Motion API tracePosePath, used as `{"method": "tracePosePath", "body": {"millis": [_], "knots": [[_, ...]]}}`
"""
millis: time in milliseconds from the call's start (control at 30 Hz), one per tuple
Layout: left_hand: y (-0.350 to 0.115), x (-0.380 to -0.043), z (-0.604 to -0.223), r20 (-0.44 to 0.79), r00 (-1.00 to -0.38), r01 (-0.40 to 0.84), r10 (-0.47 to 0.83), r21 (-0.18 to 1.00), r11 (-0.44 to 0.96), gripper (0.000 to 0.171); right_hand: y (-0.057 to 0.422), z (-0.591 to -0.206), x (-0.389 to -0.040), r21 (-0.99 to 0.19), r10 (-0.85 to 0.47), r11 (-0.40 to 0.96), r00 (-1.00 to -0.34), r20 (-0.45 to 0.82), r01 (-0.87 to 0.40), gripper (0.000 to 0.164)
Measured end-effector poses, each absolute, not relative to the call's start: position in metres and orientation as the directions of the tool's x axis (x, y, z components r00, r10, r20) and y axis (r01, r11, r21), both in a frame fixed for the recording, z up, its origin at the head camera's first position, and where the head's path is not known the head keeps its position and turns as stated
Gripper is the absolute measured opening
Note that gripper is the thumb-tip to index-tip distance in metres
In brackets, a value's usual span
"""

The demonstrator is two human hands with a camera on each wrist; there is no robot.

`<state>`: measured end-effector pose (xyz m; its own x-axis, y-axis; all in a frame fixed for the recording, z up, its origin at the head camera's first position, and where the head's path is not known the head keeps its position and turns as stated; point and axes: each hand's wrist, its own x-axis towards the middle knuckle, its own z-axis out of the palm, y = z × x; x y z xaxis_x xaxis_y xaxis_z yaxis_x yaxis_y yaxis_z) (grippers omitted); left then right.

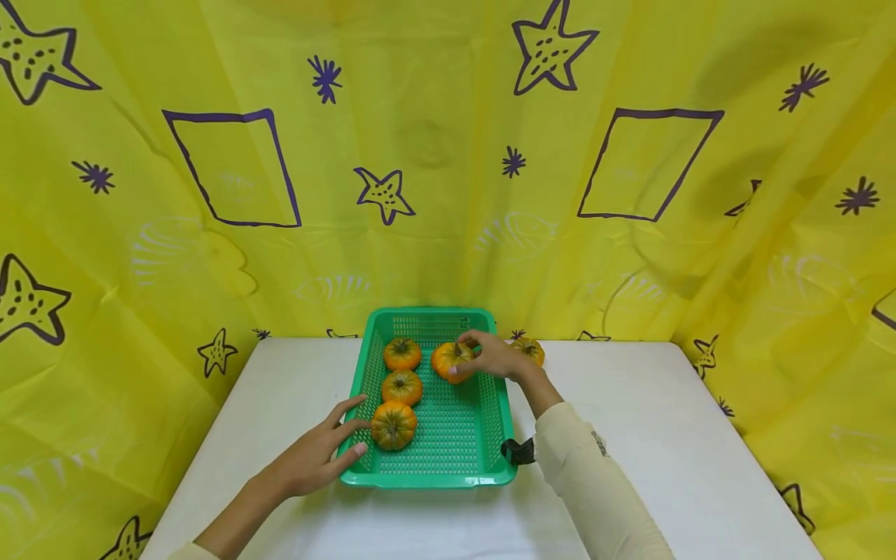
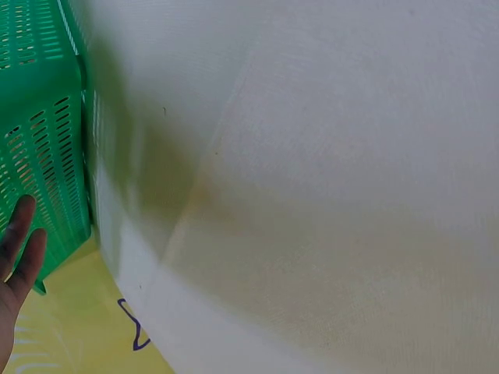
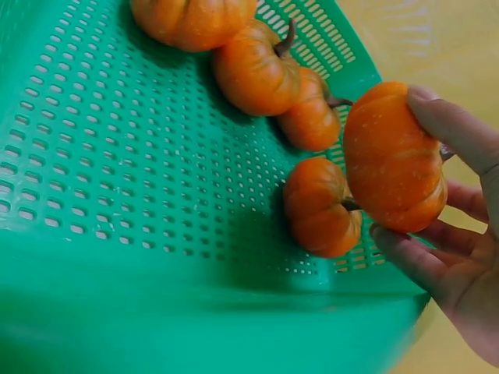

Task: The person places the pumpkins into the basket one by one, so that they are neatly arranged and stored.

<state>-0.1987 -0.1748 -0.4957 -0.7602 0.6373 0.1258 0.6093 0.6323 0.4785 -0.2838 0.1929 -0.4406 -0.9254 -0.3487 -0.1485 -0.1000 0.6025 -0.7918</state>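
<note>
My right hand (image 1: 493,356) pinches a small orange pumpkin (image 3: 394,160) between thumb and fingers, over the far right part of a green plastic basket (image 1: 427,481). Just beyond it in the right wrist view, another pumpkin (image 3: 316,206) sits inside the basket; the held one hides it in the head view. Three more pumpkins line the basket's left side: a far one (image 1: 402,354), a middle one (image 1: 402,387) and a near one (image 1: 393,426). With fingers spread, my left hand (image 1: 315,459) reaches over the left rim, its fingertips close to the near pumpkin.
Outside the basket, behind my right wrist, one more pumpkin (image 1: 530,350) lies on the white table (image 1: 630,435). A black piece (image 1: 518,451) shows between the basket's right rim and my right sleeve. A yellow patterned curtain (image 1: 434,257) hangs along the table's back and sides.
</note>
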Motion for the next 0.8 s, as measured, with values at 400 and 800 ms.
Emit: {"method": "tracePosePath", "body": {"millis": [400,800], "knots": [[-0.175,-0.198,-0.495,0.136,-0.757,0.616,0.639,0.474,0.629,0.038,0.18,-0.446,-0.285,-0.72,-0.381,0.682,-0.902,-0.204,-0.125,0.066],[-0.176,-0.199,-0.497,0.143,-0.756,0.619,0.639,0.473,0.627,0.038,0.17,-0.447,-0.286,-0.641,-0.388,0.758,-0.875,-0.291,-0.123,0.063]]}}
